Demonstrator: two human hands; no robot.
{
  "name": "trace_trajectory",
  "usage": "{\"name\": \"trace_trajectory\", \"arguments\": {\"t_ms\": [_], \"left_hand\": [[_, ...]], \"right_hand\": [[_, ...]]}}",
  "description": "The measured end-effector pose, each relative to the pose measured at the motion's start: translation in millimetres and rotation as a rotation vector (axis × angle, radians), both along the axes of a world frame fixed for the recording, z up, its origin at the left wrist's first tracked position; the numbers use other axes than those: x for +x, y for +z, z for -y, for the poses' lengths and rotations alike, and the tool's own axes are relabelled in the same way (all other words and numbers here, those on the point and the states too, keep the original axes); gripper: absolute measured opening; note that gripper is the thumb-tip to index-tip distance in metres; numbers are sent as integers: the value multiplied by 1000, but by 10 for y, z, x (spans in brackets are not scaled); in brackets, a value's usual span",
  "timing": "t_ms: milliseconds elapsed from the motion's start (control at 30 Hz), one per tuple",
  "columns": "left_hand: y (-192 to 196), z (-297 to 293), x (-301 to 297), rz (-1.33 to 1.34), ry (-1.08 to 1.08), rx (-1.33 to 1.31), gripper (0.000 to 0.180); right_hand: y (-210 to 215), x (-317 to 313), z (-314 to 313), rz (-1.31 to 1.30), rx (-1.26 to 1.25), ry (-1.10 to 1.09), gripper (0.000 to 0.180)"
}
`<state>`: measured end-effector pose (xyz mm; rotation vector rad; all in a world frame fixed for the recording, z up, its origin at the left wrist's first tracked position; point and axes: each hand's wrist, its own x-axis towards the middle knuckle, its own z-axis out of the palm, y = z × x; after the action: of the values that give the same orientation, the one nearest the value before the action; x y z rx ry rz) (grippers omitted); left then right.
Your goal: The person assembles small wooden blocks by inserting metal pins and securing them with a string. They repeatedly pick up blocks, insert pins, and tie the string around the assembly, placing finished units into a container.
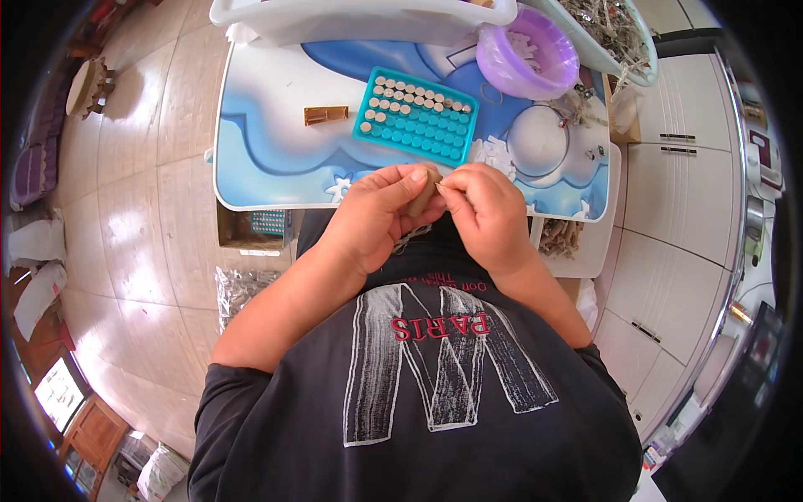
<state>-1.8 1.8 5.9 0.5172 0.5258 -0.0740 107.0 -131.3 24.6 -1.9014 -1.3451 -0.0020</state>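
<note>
Near the table's front edge, my left hand [383, 207] is closed round a small brown block-like piece [425, 194], its thumb along the top. My right hand [485, 205] meets it from the other side, thumb and forefinger pinched together at the brown piece's edge. Whatever lies between those right fingertips is too small to make out. Pale strands hang below the hands. Just beyond them lies a teal tray [415, 144] with rows of round wells; pale round pieces [396, 106] sit in the far rows and a few nearer wells. A copper-brown rectangular piece [326, 115] lies left of the tray.
White scraps [493, 155] lie right of the tray. Behind them stands a purple basin [548, 79] lined with clear plastic, beside a pale green tub [644, 67] of metallic bits. A white bin [360, 18] lines the back. An open box [251, 230] sits below the table's left front.
</note>
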Motion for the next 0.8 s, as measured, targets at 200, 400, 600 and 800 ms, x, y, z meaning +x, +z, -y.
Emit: {"name": "trace_trajectory", "arguments": {"t_ms": [200,400,600,800], "left_hand": [[363,56,15,-85,-162,128,23],[315,-231,-7,-26,61,1544,23],[74,-1000,-114,-69,19,2285,35],[21,-1023,-82,-87,40,2132,23]], "right_hand": [[55,52,182,-1026,70,107,25],[264,364,840,-1135,104,-35,19],[410,941,2344,-1052,-52,-613,19],[-94,1197,2874,-829,-446,-998,24]]}}
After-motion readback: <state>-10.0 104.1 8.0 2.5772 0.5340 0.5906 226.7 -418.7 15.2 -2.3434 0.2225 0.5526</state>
